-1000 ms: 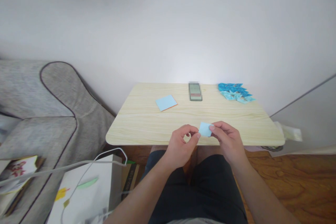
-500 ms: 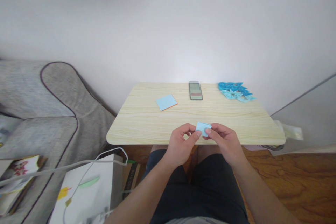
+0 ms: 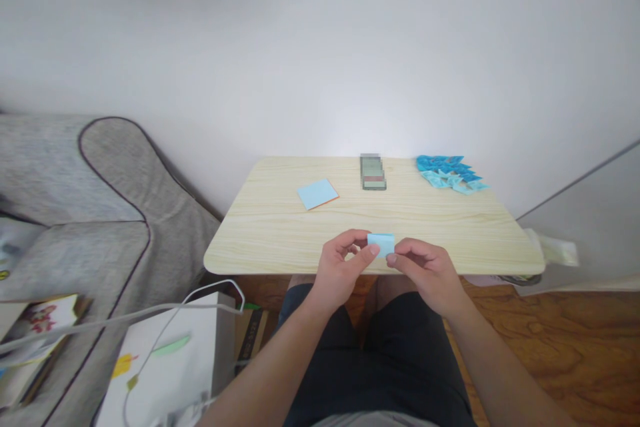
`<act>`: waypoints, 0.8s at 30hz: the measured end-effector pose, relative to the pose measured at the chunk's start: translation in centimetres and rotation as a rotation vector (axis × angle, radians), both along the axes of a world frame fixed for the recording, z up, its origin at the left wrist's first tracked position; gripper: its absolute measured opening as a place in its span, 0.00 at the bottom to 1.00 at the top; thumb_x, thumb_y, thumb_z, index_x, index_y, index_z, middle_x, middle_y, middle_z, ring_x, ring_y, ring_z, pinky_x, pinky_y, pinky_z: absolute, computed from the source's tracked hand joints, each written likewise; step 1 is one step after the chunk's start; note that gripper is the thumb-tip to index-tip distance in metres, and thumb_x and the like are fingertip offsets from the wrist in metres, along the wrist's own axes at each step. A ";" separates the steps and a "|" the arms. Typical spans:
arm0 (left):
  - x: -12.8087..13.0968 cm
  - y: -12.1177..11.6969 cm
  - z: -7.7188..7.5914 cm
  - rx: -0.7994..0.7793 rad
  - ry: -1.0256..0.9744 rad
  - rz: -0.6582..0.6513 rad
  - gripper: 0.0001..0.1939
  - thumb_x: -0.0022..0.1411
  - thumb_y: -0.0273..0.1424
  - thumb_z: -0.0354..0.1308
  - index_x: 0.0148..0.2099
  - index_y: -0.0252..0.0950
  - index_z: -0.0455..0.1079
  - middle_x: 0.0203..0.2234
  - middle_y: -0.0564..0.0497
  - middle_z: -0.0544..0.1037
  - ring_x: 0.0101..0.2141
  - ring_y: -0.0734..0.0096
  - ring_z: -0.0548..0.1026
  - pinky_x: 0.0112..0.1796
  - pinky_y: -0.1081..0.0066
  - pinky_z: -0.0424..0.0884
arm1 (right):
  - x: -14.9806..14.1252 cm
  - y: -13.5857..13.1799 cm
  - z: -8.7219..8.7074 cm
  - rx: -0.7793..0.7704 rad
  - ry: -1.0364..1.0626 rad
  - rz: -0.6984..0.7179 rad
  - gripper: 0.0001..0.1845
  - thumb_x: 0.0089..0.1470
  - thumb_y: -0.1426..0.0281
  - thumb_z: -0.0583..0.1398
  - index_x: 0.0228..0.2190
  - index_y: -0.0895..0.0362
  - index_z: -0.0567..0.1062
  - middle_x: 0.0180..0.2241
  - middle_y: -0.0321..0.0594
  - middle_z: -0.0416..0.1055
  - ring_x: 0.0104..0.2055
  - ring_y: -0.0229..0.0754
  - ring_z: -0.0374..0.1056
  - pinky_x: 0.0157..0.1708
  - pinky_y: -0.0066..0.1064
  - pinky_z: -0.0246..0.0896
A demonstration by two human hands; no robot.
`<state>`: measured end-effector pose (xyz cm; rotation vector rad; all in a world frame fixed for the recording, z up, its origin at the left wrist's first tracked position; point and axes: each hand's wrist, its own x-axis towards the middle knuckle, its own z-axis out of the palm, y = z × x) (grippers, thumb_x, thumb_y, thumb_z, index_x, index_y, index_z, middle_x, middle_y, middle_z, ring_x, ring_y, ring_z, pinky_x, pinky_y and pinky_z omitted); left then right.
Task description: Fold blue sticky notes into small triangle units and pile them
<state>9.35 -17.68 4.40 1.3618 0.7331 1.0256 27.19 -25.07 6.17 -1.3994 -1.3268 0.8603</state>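
A small folded piece of light blue paper (image 3: 382,244) is held up just over the near edge of the table. My left hand (image 3: 345,267) pinches its left side, thumb in front and fingers behind. At its lower right corner, my right hand (image 3: 425,270) grips the paper between thumb and fingers. Farther back lies a stack of square paper (image 3: 318,194), light blue on top with an orange edge showing. Several folded blue paper pieces (image 3: 447,173), darker and lighter, sit grouped at the back right.
A blurred-out phone-like object (image 3: 373,172) lies at the back of the wood-patterned table (image 3: 260,233). To the left are a grey sofa (image 3: 170,227) and a white box (image 3: 175,353) with a cable (image 3: 165,308) across it. A white wall rises behind.
The folded paper has shifted slightly left and turned more level. My right thumb has slid from the paper's front to its lower right corner.
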 end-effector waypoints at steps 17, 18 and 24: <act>-0.1 1.3 -0.9 0.323 0.240 0.082 0.04 0.63 0.32 0.63 0.38 0.38 0.78 0.31 0.51 0.77 0.36 0.67 0.72 0.42 0.67 0.68 | 0.2 0.8 -1.6 0.183 -0.183 -0.118 0.09 0.59 0.63 0.65 0.41 0.51 0.81 0.40 0.41 0.79 0.38 0.45 0.74 0.42 0.39 0.72; -0.1 1.3 -1.1 0.337 0.247 0.086 0.04 0.63 0.32 0.63 0.38 0.39 0.79 0.31 0.50 0.77 0.36 0.67 0.73 0.42 0.66 0.68 | 0.2 1.0 -1.7 0.201 -0.189 -0.112 0.07 0.59 0.63 0.64 0.39 0.51 0.81 0.39 0.41 0.79 0.38 0.45 0.74 0.42 0.39 0.72; -0.1 1.4 -2.1 0.543 0.397 0.146 0.13 0.62 0.30 0.63 0.48 0.43 0.80 0.38 0.48 0.77 0.44 0.62 0.72 0.50 0.61 0.68 | 0.7 1.8 -3.8 0.360 -0.363 -0.145 0.06 0.61 0.69 0.62 0.38 0.49 0.81 0.39 0.41 0.77 0.43 0.46 0.74 0.46 0.41 0.71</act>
